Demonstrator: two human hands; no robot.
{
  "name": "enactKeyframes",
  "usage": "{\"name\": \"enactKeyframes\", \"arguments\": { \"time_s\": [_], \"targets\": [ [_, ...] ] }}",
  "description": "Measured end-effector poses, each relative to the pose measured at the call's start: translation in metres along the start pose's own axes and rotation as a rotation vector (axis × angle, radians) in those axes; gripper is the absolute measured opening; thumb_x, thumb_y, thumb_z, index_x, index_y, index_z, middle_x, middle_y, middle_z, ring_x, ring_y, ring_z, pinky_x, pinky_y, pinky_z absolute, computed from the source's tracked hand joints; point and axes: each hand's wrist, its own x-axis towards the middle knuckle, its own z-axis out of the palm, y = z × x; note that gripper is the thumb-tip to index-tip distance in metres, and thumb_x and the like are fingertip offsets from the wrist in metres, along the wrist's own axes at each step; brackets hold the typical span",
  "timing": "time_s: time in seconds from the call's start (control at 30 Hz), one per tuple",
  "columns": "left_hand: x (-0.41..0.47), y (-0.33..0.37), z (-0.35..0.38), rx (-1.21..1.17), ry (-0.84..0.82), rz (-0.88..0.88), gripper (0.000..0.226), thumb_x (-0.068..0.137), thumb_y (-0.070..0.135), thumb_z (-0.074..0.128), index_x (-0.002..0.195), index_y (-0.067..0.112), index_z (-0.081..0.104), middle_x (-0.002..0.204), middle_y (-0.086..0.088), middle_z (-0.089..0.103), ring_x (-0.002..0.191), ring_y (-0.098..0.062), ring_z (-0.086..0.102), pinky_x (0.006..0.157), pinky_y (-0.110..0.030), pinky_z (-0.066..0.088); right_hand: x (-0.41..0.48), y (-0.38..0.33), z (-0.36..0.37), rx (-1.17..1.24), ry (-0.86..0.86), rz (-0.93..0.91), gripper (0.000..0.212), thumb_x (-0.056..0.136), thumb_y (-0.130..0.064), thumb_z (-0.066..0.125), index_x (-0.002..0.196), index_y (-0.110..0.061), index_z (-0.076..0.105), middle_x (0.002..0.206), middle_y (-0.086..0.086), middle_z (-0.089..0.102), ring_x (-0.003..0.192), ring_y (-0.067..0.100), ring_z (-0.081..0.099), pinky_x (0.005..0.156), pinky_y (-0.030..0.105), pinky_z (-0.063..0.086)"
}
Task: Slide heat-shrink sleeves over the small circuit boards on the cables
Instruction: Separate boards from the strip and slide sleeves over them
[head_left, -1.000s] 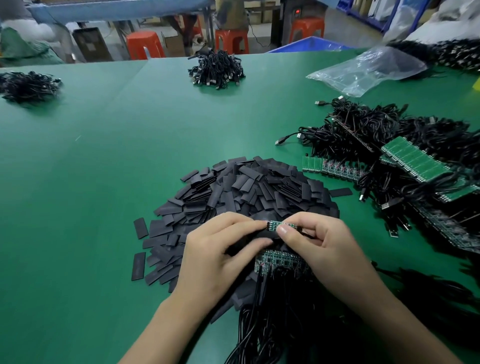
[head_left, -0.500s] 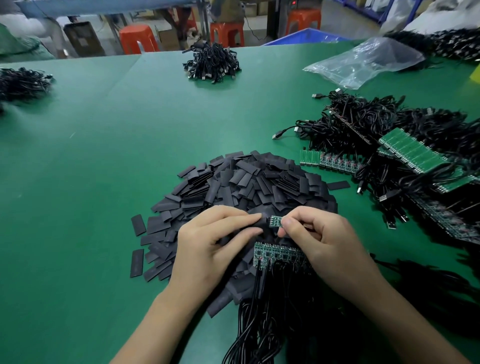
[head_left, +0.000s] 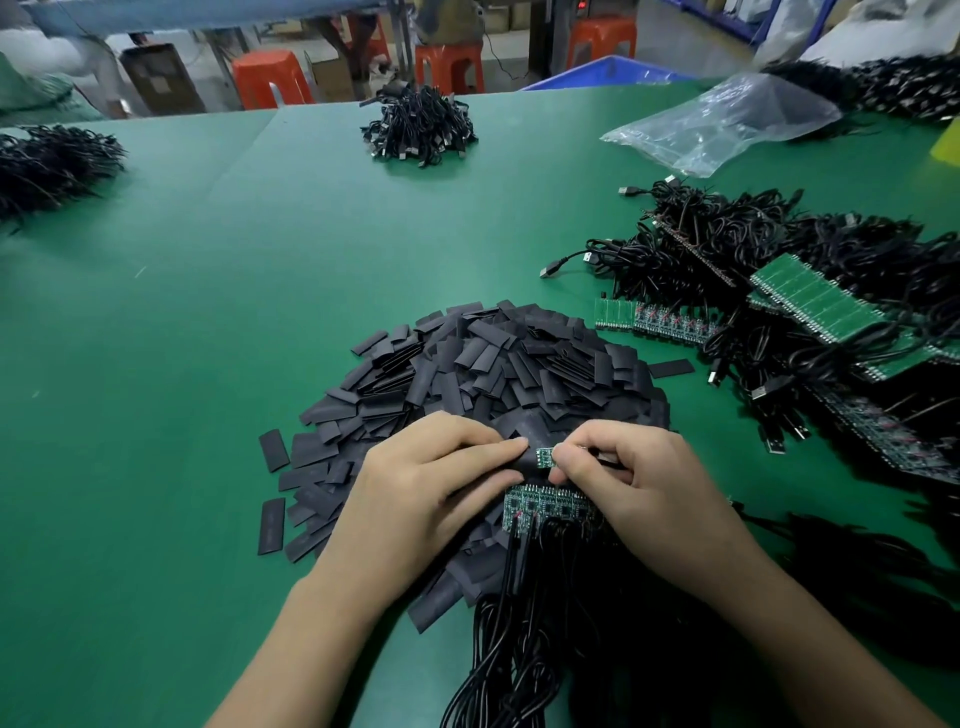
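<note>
Hands meet near centre of the green counter (head_left: 208, 312), over the near edge of the heat-shrink sleeve pile (head_left: 493, 364). Thumb and forefinger of left hand (head_left: 415, 493) pinch one black heat-shrink sleeve (head_left: 525, 461); right hand (head_left: 639, 493), fingers curled, pinches a small circuit board (head_left: 544, 457). Sleeve mouth is at the board's left end and the board's green face is mostly bare. Can't tell how far in it sits. Just below, a strip of joined boards (head_left: 545, 506) lies partly under the right hand, with black cables (head_left: 519, 623) running from it toward the near edge. On the right, a USB cable tangle (head_left: 727, 244) has green board panels (head_left: 810, 301) lying on it. Clear plastic bag (head_left: 727, 119) sits far right. Cable bundles sit far centre (head_left: 421, 127) and far left (head_left: 52, 161). Red stools (head_left: 270, 78) stand behind the counter.
</note>
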Motion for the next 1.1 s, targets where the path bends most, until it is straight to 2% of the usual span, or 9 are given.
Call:
{"name": "enactKeyframes", "arguments": {
  "time_s": [0.1,0.2,0.27,0.6,0.77,0.83,0.97,1.1],
  "targets": [
    [0.0,0.0,0.001,-0.012,-0.01,0.015,0.025,0.093,0.024,0.077,0.115,0.013,0.077,0.103,0.004,0.07,0.093,-0.01,0.065,0.083,-0.028,0.054,0.001,0.0,-0.001,0.02,-0.028,0.025,0.025,0.099,-0.036,0.061,0.078,-0.029,0.072,0.068,0.003,0.07,0.057,0.025,0.059,0.055,0.039,0.044],
    [0.0,0.0,0.001,-0.014,-0.009,0.008,0.024,0.093,0.026,0.077,0.115,0.014,0.077,0.103,0.004,0.07,0.093,-0.011,0.065,0.081,-0.03,0.054,0.0,0.0,-0.001,0.061,-0.04,0.036,0.026,0.099,-0.035,0.061,0.078,-0.027,0.073,0.051,-0.006,0.053,0.044,0.005,0.038,0.046,0.02,0.029],
    [0.0,0.001,0.0,-0.014,-0.007,0.0,0.024,0.094,0.027,0.076,0.114,0.015,0.078,0.102,0.005,0.071,0.092,-0.011,0.066,0.08,-0.03,0.055,0.0,-0.001,-0.002,0.059,-0.041,0.042,0.027,0.099,-0.033,0.061,0.076,-0.025,0.073,0.049,-0.011,0.048,0.044,0.004,0.034,0.047,0.019,0.027],
    [0.002,0.003,-0.002,-0.027,-0.029,-0.01,0.023,0.096,0.03,0.074,0.116,0.02,0.078,0.102,0.008,0.071,0.092,-0.008,0.066,0.079,-0.03,0.055,0.001,0.002,-0.004,0.091,-0.08,0.071,0.028,0.1,-0.036,0.06,0.079,-0.025,0.074,0.051,-0.013,0.051,0.048,0.002,0.034,0.051,0.023,0.028],
    [0.003,0.005,-0.003,-0.001,-0.072,0.013,0.023,0.096,0.032,0.072,0.114,0.019,0.078,0.101,0.008,0.071,0.089,-0.012,0.066,0.077,-0.033,0.054,-0.001,-0.002,-0.003,0.008,-0.049,0.023,0.027,0.098,-0.033,0.062,0.075,-0.026,0.073,0.05,-0.003,0.05,0.045,0.004,0.034,0.047,0.02,0.027],
    [0.003,0.007,-0.002,-0.031,-0.062,-0.017,0.023,0.097,0.032,0.072,0.114,0.019,0.078,0.1,0.008,0.07,0.09,-0.011,0.066,0.078,-0.032,0.054,-0.001,-0.003,-0.002,0.01,-0.035,0.021,0.027,0.098,-0.031,0.063,0.074,-0.025,0.073,0.052,-0.003,0.053,0.045,0.004,0.036,0.048,0.019,0.028],
    [0.002,0.011,0.0,-0.071,-0.022,-0.078,0.023,0.096,0.03,0.073,0.114,0.018,0.078,0.099,0.007,0.07,0.092,-0.01,0.066,0.079,-0.03,0.053,-0.002,-0.005,0.0,0.015,-0.045,0.011,0.027,0.099,-0.032,0.061,0.076,-0.027,0.073,0.05,-0.011,0.045,0.046,0.003,0.034,0.047,0.019,0.025],
    [0.003,0.01,0.0,-0.082,0.021,-0.128,0.022,0.093,0.029,0.076,0.112,0.018,0.078,0.1,0.009,0.069,0.093,-0.005,0.064,0.083,-0.019,0.049,0.0,-0.003,-0.005,0.079,-0.083,0.012,0.022,0.1,-0.034,0.059,0.085,-0.026,0.073,0.059,-0.007,0.055,0.055,0.001,0.045,0.055,0.021,0.036]
  ]
}}
